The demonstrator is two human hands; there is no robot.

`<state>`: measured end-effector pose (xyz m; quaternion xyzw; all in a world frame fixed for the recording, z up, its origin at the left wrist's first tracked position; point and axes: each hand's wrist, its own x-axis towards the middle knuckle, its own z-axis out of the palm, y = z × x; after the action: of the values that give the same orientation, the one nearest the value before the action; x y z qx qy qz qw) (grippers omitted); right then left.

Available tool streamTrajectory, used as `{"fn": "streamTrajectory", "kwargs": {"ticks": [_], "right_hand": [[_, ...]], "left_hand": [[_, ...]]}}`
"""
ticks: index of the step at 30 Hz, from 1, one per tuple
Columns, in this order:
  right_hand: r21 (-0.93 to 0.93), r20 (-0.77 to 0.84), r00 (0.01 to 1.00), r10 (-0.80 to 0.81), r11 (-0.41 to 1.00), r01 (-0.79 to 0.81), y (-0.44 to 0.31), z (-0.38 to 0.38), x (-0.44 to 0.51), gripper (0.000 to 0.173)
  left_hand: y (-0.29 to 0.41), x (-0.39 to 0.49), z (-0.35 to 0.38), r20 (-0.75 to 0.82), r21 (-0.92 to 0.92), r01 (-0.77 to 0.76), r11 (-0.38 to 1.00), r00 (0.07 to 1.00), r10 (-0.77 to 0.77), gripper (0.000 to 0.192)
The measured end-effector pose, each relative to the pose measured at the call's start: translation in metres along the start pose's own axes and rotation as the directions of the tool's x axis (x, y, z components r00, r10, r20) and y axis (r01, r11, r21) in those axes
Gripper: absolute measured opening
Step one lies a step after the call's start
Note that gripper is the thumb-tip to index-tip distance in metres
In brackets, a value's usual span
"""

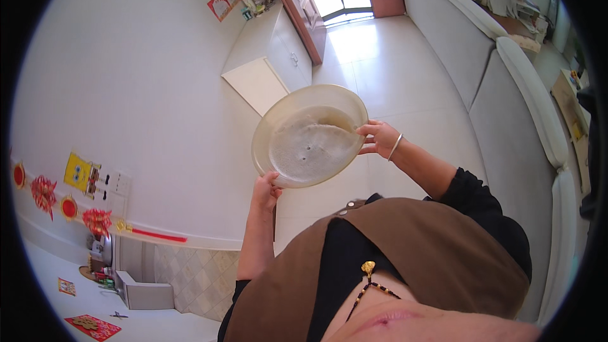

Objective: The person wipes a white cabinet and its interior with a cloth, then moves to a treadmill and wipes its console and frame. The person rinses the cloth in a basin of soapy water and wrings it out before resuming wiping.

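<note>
A round, translucent plastic basin is held out in front of my body, above the tiled floor. Foamy, cloudy water lies in it, with a bare patch of the basin's inner side near the far right. My left hand grips the rim at the near left, thumb on top. At the right side, my right hand, with a pale bangle on the wrist, holds the rim with its thumb over the edge and fingers beneath.
A white cabinet with items on top stands along the left wall, beside an open brown door. A grey sofa runs down the right side. Light floor tiles lead to the bright doorway. Red decorations hang at the left.
</note>
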<state>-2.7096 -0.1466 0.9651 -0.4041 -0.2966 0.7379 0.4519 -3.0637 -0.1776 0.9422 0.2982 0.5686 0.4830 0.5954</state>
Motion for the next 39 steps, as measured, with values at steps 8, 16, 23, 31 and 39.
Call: {"fn": "streamTrajectory", "kwargs": {"ticks": [8, 16, 23, 31, 39], "right_hand": [[-0.021, 0.005, 0.999, 0.050, 0.999, -0.050, -0.091, 0.036, 0.212, 0.033], [0.030, -0.011, 0.999, -0.031, 0.999, 0.031, -0.128, 0.074, 0.408, 0.031], [0.075, -0.095, 0.995, -0.025, 0.997, 0.032, -0.159, 0.104, 0.561, 0.024], [0.070, -0.045, 0.996, 0.070, 0.995, -0.067, -0.187, 0.119, 0.706, 0.020], [0.048, -0.038, 0.983, 0.182, 0.982, -0.181, -0.192, 0.137, 0.807, 0.019]], "left_hand": [[0.099, 0.177, 0.007, -0.057, -0.045, -0.009, 0.999, 0.998, 0.007, 0.017], [0.177, 0.386, -0.033, -0.015, 0.005, -0.085, 0.996, 0.996, 0.085, 0.021], [0.249, 0.536, -0.052, 0.043, 0.065, -0.054, 0.996, 0.998, 0.052, 0.023], [0.274, 0.631, -0.060, -0.065, 0.030, -0.095, 0.995, 0.993, 0.097, 0.027], [0.288, 0.697, -0.077, -0.211, -0.007, -0.027, 1.000, 0.977, 0.025, 0.026]]}}
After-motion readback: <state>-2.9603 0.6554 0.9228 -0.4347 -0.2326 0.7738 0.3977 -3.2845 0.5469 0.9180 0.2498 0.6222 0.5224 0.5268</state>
